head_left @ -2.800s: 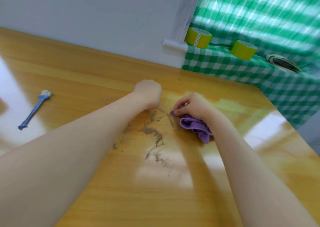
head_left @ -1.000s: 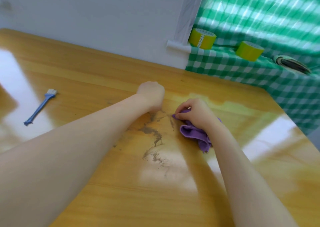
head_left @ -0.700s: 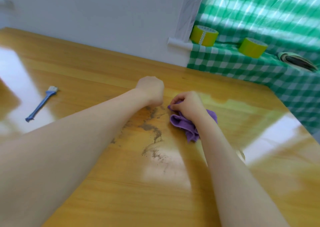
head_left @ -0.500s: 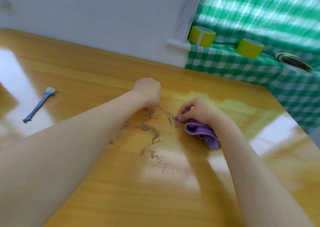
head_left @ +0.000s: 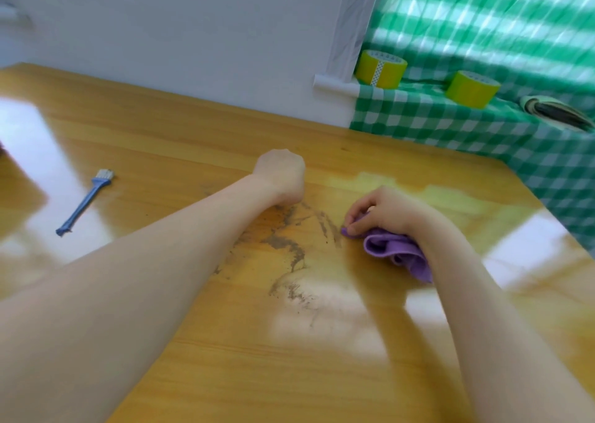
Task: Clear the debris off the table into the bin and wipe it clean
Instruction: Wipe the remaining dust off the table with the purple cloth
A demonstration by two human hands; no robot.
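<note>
- A glossy wooden surface [head_left: 225,374] is seen, its far edge set against a white wall [head_left: 193,36].
- Dark debris [head_left: 289,248] is smeared in streaks near the middle of the surface.
- A purple cloth [head_left: 396,252] is bunched just right of the debris; the fingers of the right hand [head_left: 386,216] are clamped on it.
- The left hand [head_left: 283,177] is rested at the debris's far end, fingers curled into a fist; anything held cannot be told.
- A blue brush [head_left: 85,202] is laid toward the left edge.
- Beyond the far right corner, two yellow tape rolls [head_left: 380,68] are stood on a green checked cloth [head_left: 483,126].

The wooden table [head_left: 193,132] bears dirt smears [head_left: 286,245], purple cloth [head_left: 392,248], blue brush [head_left: 85,202]
</note>
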